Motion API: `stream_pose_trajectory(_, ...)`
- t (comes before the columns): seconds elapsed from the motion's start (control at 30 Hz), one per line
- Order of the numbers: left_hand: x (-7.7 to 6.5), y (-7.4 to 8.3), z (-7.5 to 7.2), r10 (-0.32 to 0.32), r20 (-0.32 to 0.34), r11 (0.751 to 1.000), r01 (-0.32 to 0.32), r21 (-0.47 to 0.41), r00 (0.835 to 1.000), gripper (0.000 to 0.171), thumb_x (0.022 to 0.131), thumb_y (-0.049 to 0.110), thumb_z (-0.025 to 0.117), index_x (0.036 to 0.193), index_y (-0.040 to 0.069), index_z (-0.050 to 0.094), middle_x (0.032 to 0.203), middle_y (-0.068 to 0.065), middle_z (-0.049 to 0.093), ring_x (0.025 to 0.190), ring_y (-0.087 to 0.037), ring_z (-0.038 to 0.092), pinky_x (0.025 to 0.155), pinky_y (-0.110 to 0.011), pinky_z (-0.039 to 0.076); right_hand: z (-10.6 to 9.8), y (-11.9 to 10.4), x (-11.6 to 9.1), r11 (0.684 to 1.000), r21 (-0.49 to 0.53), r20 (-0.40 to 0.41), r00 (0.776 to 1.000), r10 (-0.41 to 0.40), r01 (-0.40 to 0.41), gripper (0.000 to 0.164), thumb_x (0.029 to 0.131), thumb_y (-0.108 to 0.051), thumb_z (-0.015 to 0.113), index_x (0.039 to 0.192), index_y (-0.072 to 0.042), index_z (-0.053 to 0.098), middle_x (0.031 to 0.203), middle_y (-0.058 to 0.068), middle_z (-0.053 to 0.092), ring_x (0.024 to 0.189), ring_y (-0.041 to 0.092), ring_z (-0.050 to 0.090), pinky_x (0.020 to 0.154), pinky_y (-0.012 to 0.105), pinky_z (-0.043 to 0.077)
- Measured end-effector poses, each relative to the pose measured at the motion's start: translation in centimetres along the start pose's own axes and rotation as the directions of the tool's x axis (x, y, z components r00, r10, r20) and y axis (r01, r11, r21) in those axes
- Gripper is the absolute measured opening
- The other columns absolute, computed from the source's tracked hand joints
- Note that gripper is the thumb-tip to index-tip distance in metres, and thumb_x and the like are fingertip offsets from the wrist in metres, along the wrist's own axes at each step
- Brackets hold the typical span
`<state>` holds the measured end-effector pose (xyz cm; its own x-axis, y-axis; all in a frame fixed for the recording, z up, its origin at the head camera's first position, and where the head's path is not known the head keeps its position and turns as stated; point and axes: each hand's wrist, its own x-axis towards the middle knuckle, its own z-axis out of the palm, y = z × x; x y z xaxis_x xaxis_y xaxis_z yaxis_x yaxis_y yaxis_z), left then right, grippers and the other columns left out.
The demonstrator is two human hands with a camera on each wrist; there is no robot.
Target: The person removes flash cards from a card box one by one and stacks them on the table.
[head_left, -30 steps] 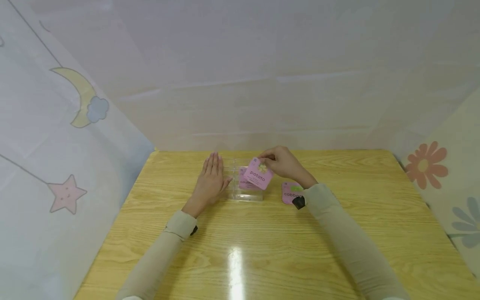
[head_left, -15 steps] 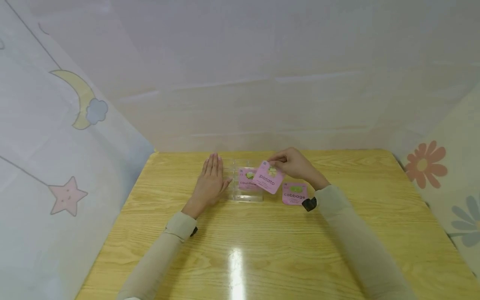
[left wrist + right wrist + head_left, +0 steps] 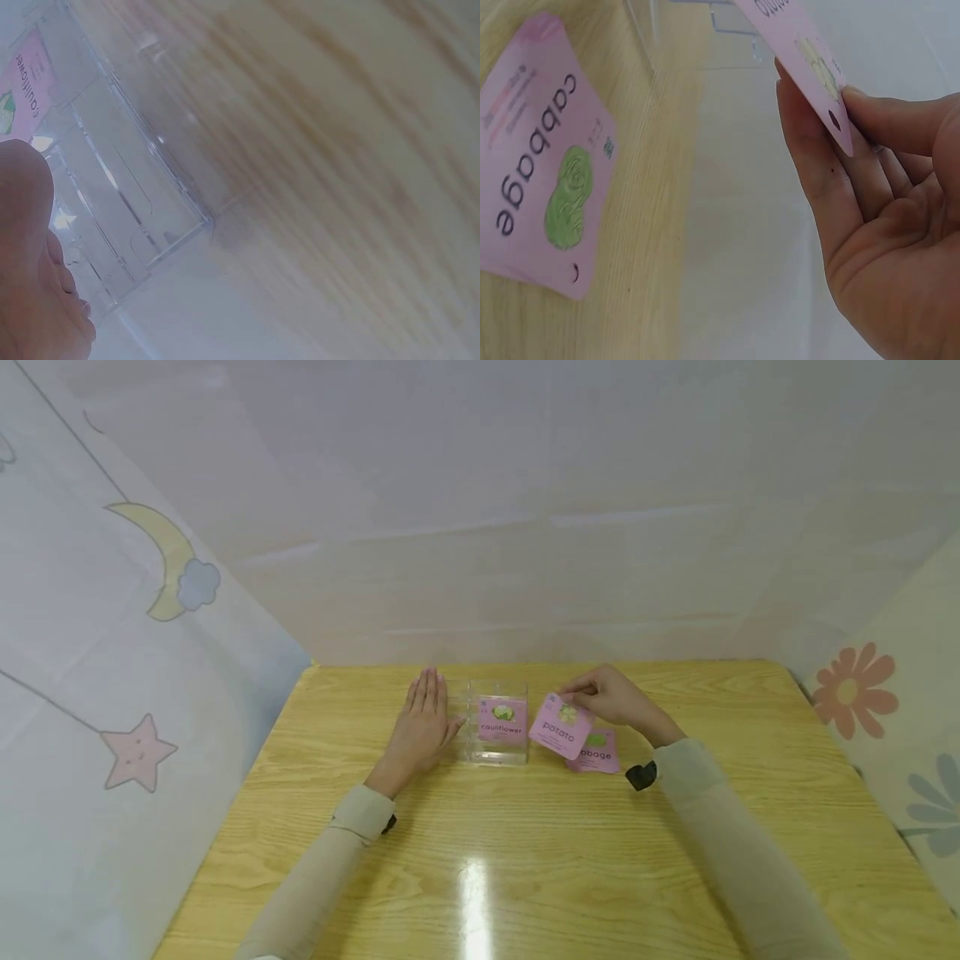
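My left hand lies flat, fingers straight, over the left part of a clear plastic case. Inside the case's right part is a pink cauliflower card, face up. My right hand pinches a pink potato card by its upper edge, just right of the case. In the right wrist view the thumb and fingers grip this card near its punched hole. A pink cabbage card lies on the table below the right hand; the potato card partly covers it in the head view.
The wooden table runs back to a pale sheet wall. Printed sheets with a moon and star stand at the left, and flowers at the right. Each wrist carries a small black device near the cuff.
My right hand has moved right with the potato card, away from above the case. The cauliflower card now shows fully, while the cabbage card is partly covered. My left hand stays put.
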<state>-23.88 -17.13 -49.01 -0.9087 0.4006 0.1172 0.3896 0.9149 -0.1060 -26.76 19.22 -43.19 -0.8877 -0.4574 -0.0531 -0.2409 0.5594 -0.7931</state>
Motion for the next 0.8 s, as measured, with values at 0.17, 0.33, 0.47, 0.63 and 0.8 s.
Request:
stream_pose_trajectory(0.17, -0.2, 0.0, -0.1, 0.000, -0.003, 1.000, 0.000, -0.010, 1.000, 0.081, 0.114, 0.048, 0.030, 0.164, -0.011, 0.003, 0.174, -0.032, 0.003, 0.165, -0.043, 0.001, 0.136, -0.052, 0.009, -0.3, 1.3, -0.1, 1.000, 0.019, 0.037, 0.999, 0.024, -0.025, 0.028, 0.105, -0.006, 0.059, 0.127, 0.003, 0.074, 0.123, 0.025, 0.076, 0.078, 0.014, 0.068, 0.065, 0.023, 0.051)
stream_pose_trajectory(0.33, -0.2, 0.1, 0.0, 0.006, -0.022, 1.000, -0.007, -0.029, 1.000, 0.081, 0.114, 0.045, 0.037, 0.164, -0.012, 0.008, 0.173, -0.033, 0.006, 0.165, -0.044, 0.004, 0.136, -0.054, 0.012, -0.7, 2.6, -0.4, 0.998, 0.018, 0.067, 0.996, 0.056, -0.057, 0.030, 0.105, -0.005, 0.056, 0.129, 0.004, 0.072, 0.128, 0.027, 0.073, 0.062, 0.006, 0.053, 0.056, 0.022, 0.044)
stream_pose_trajectory(0.47, -0.2, 0.1, 0.1, 0.010, -0.037, 1.000, -0.011, -0.017, 0.999, 0.081, 0.113, 0.045, 0.039, 0.163, -0.012, 0.011, 0.173, -0.034, 0.010, 0.165, -0.044, 0.005, 0.136, -0.054, 0.014, -0.7, 3.5, -0.7, 0.997, 0.001, 0.080, 0.994, 0.076, -0.076, 0.031, 0.105, -0.006, 0.057, 0.130, 0.003, 0.072, 0.132, 0.027, 0.071, 0.063, 0.004, 0.052, 0.056, 0.021, 0.044)
stream_pose_trajectory(0.63, -0.2, 0.1, 0.0, 0.012, -0.039, 1.000, -0.013, -0.010, 0.999, 0.081, 0.114, 0.044, 0.039, 0.164, -0.012, 0.007, 0.173, -0.034, 0.008, 0.165, -0.044, 0.004, 0.136, -0.053, 0.012, -0.9, 4.4, -0.9, 0.994, 0.023, 0.086, 0.991, 0.107, -0.109, 0.030, 0.106, -0.010, 0.059, 0.131, 0.002, 0.072, 0.138, 0.028, 0.067, 0.097, 0.015, 0.070, 0.074, 0.024, 0.056)
stream_pose_trajectory(0.8, -0.1, 0.1, 0.0, 0.016, -0.040, 1.000, -0.017, -0.014, 0.999, 0.081, 0.114, 0.045, 0.037, 0.163, -0.012, 0.007, 0.173, -0.034, 0.007, 0.165, -0.044, 0.003, 0.136, -0.053, 0.012, -1.0, 5.2, -0.9, 0.992, 0.033, 0.097, 0.988, 0.119, -0.123, 0.031, 0.106, -0.014, 0.062, 0.130, 0.001, 0.073, 0.136, 0.026, 0.069, 0.100, 0.017, 0.070, 0.075, 0.024, 0.055)
